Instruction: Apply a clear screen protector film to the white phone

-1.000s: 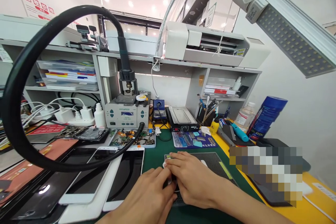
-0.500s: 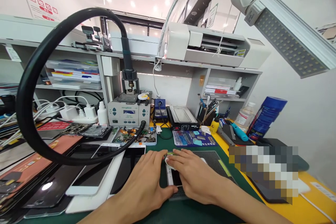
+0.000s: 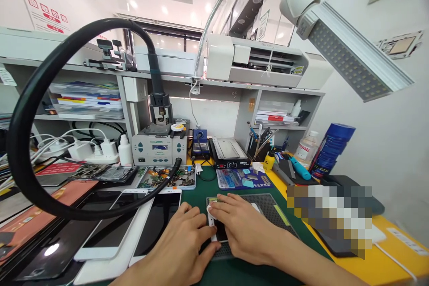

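On a green work mat [image 3: 203, 178] in front of me, a white-framed smartphone [image 3: 221, 232] with a dark screen is lying on a smaller grey textured mat [image 3: 268, 200], partly hidden by both of my hands. My right hand [image 3: 246, 228] is stretching palm down across the phone, its fingers fairly straight and close together; something white is showing beneath the fingertips, too covered for naming. My left hand [image 3: 189, 241] is half curling at the phone's left side, with index finger and thumb reaching its lower left corner; whether they are gripping the edge, I am not able to tell. To the left, a white phone [image 3: 162, 219] with a black screen is lying at a slant, and a second white phone [image 3: 110, 239] is resting beyond it. Farther back, a shallow tray [image 3: 193, 178] is holding circuit parts in front of a grey hot-air station [image 3: 147, 156], whose thick black hose [image 3: 16, 143] is looping wide over the left side. From the upper right, an LED lamp [image 3: 351, 51] is hanging over the bench on a bendable neck
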A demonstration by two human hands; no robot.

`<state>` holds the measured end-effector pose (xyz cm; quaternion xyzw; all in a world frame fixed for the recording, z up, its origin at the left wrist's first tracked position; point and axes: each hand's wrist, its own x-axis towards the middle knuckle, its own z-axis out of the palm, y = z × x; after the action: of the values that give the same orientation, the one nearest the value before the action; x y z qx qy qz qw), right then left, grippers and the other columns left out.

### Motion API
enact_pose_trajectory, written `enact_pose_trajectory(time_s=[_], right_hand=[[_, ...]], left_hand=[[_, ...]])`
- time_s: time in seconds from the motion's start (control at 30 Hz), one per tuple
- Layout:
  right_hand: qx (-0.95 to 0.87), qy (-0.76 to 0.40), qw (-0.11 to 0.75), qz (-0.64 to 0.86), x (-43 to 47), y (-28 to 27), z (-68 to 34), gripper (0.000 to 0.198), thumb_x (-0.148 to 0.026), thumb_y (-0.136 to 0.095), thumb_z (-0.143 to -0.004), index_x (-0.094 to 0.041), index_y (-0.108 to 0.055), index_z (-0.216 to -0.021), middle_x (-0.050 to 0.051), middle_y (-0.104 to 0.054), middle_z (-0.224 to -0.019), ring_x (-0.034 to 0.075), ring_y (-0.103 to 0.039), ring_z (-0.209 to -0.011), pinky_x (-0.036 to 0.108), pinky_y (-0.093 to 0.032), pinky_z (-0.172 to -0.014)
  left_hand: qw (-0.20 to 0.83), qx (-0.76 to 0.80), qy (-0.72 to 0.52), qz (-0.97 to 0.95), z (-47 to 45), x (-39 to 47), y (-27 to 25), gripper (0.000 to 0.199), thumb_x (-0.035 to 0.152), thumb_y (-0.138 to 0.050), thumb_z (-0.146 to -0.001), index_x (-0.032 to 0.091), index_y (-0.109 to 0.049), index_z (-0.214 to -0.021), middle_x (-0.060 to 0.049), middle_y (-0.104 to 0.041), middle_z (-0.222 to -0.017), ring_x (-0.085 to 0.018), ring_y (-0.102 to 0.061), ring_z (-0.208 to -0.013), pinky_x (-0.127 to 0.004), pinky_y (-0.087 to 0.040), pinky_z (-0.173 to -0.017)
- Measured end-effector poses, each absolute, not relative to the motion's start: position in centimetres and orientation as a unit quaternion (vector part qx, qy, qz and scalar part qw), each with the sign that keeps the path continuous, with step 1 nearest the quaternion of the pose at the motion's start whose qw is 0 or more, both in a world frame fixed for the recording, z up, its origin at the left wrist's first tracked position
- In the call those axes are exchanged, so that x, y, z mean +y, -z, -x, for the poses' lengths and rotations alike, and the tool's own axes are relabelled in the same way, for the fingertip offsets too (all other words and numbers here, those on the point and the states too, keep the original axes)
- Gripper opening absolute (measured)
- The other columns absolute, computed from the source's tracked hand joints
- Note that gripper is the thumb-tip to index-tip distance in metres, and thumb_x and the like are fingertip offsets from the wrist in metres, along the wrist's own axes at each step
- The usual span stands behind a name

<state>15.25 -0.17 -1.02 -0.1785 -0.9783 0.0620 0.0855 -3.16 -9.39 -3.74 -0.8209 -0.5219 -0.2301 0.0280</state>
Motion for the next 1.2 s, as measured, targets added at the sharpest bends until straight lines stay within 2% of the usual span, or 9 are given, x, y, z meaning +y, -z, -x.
enact_pose_trajectory(time_s=[0.2, 0.33, 0.47, 0.53, 0.63, 0.73, 0.87, 1.03, 1.2], right_hand=[[-0.982, -0.062, 0.067, 0.162, -0.5, 0.9, -14.8, 0.055, -0.027, -0.051, -0.090, -0.009, -0.053, -0.142, 0.015, -0.056, -0.144, 0.030, -0.045, -0.138, 0.047, -0.026, -0.119], [-0.984, -0.037, 0.065, 0.160, -0.8, 1.0, -14.9, 0.053, -0.025, -0.050, -0.090, -0.008, -0.055, -0.140, 0.016, -0.054, -0.146, 0.031, -0.042, -0.140, 0.049, -0.025, -0.119], [-0.984, -0.032, 0.063, 0.161, -0.9, 1.0, -14.9, 0.052, -0.025, -0.052, -0.088, -0.010, -0.057, -0.138, 0.016, -0.055, -0.146, 0.031, -0.043, -0.139, 0.049, -0.025, -0.119], [-0.984, -0.034, 0.064, 0.163, -1.0, 1.0, -14.9, 0.055, -0.025, -0.052, -0.088, -0.011, -0.053, -0.142, 0.016, -0.054, -0.147, 0.031, -0.043, -0.139, 0.050, -0.024, -0.119], [-0.985, -0.031, 0.062, 0.161, -1.3, 0.9, -15.0, 0.054, -0.025, -0.051, -0.089, -0.011, -0.054, -0.141, 0.016, -0.055, -0.146, 0.030, -0.045, -0.138, 0.050, -0.021, -0.121], [-0.986, -0.029, 0.062, 0.153, -1.8, 0.8, -15.2, 0.050, -0.025, -0.050, -0.090, -0.011, -0.057, -0.138, 0.016, -0.057, -0.143, 0.030, -0.046, -0.137, 0.050, -0.018, -0.121], [-0.986, -0.027, 0.072, 0.147, -2.4, 1.0, -15.7, 0.049, -0.024, -0.049, -0.091, -0.011, -0.056, -0.138, 0.016, -0.057, -0.143, 0.030, -0.042, -0.140, 0.050, -0.016, -0.123], [-0.987, -0.020, 0.077, 0.141, -3.1, 1.5, -16.2, 0.046, -0.023, -0.048, -0.092, -0.009, -0.058, -0.134, 0.017, -0.059, -0.140, 0.029, -0.045, -0.137, 0.048, -0.012, -0.124], [-0.988, -0.007, 0.073, 0.135, -3.7, 1.4, -16.5, 0.046, -0.025, -0.049, -0.092, -0.009, -0.058, -0.134, 0.017, -0.059, -0.140, 0.030, -0.048, -0.134, 0.050, -0.014, -0.123]], left_hand=[[0.017, -0.523, 0.226, 0.821, 3.1, -9.5, 3.6, 0.014, 0.028, -0.057, -0.095, 0.023, -0.068, -0.087, -0.001, -0.065, -0.078, -0.020, -0.057, -0.076, -0.038, -0.035, -0.074], [-0.001, -0.545, 0.260, 0.797, 2.8, -9.7, 3.6, 0.001, 0.022, -0.062, -0.088, 0.022, -0.062, -0.090, -0.001, -0.063, -0.088, -0.021, -0.056, -0.080, -0.036, -0.040, -0.075], [-0.035, -0.600, 0.291, 0.744, 2.7, -9.6, 3.6, 0.019, 0.023, -0.066, -0.080, 0.021, -0.051, -0.092, -0.004, -0.058, -0.097, -0.023, -0.056, -0.087, -0.040, -0.047, -0.078], [-0.044, -0.592, 0.311, 0.742, 2.8, -9.4, 3.7, 0.032, 0.024, -0.067, -0.080, 0.020, -0.051, -0.106, -0.008, -0.058, -0.108, -0.026, -0.058, -0.099, -0.045, -0.050, -0.087], [-0.048, -0.565, 0.326, 0.756, 3.2, -9.1, 4.0, 0.061, 0.024, -0.068, -0.080, 0.021, -0.041, -0.134, -0.013, -0.055, -0.133, -0.030, -0.052, -0.125, -0.051, -0.045, -0.105], [-0.057, -0.559, 0.308, 0.767, 3.6, -8.9, 4.4, 0.072, 0.025, -0.068, -0.081, 0.021, -0.034, -0.145, -0.014, -0.050, -0.146, -0.030, -0.044, -0.138, -0.053, -0.040, -0.113], [-0.079, -0.553, 0.269, 0.784, 3.8, -8.9, 4.1, 0.068, 0.027, -0.064, -0.085, 0.021, -0.038, -0.147, -0.011, -0.050, -0.151, -0.029, -0.037, -0.145, -0.055, -0.035, -0.118], [-0.082, -0.544, 0.228, 0.803, 3.8, -9.0, 3.0, 0.054, 0.026, -0.059, -0.087, 0.023, -0.052, -0.140, -0.006, -0.059, -0.144, -0.029, -0.041, -0.142, -0.057, -0.031, -0.119], [-0.054, -0.538, 0.189, 0.819, 4.0, -9.0, 2.7, 0.050, 0.029, -0.060, -0.085, 0.025, -0.058, -0.135, -0.005, -0.057, -0.146, -0.031, -0.042, -0.141, -0.060, -0.027, -0.119]])
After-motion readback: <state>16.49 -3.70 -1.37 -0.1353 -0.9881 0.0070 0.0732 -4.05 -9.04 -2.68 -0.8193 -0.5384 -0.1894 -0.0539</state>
